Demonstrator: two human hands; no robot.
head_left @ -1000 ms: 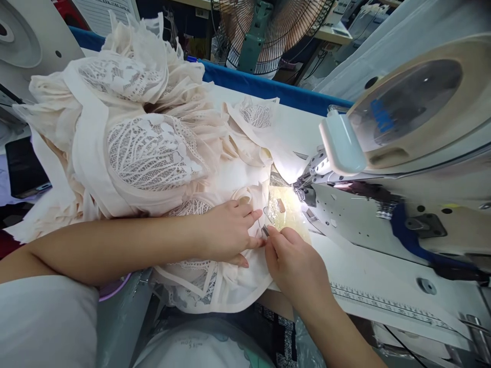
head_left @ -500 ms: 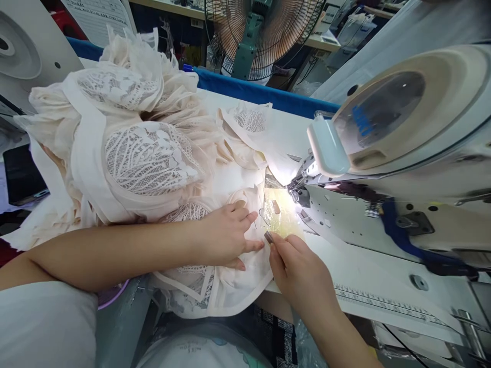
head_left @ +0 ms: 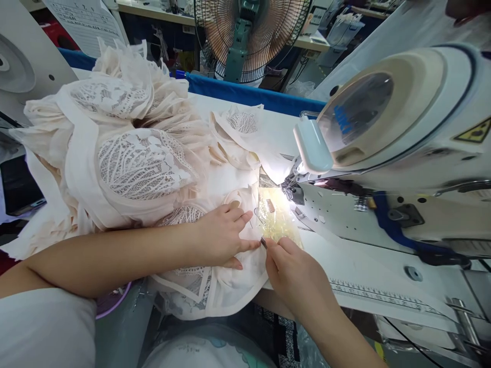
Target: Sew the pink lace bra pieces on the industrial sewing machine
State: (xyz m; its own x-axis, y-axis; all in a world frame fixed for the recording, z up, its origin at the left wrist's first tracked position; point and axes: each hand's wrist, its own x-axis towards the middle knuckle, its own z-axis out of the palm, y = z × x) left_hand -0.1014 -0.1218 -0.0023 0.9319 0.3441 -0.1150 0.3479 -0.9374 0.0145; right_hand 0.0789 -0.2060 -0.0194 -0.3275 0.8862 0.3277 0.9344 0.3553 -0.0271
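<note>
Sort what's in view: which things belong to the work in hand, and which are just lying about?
Likely in the work:
garment under the left hand
metal tool in the right hand
sewing machine
garment pile

Likely just lying about:
fan
paper
purple-rimmed bin

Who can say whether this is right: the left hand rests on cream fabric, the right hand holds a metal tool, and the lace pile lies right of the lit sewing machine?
Not quite: in the head view, the lace pile lies left of the lit sewing machine. The left hand rests on cream fabric, and the right hand holds a metal tool.
</note>
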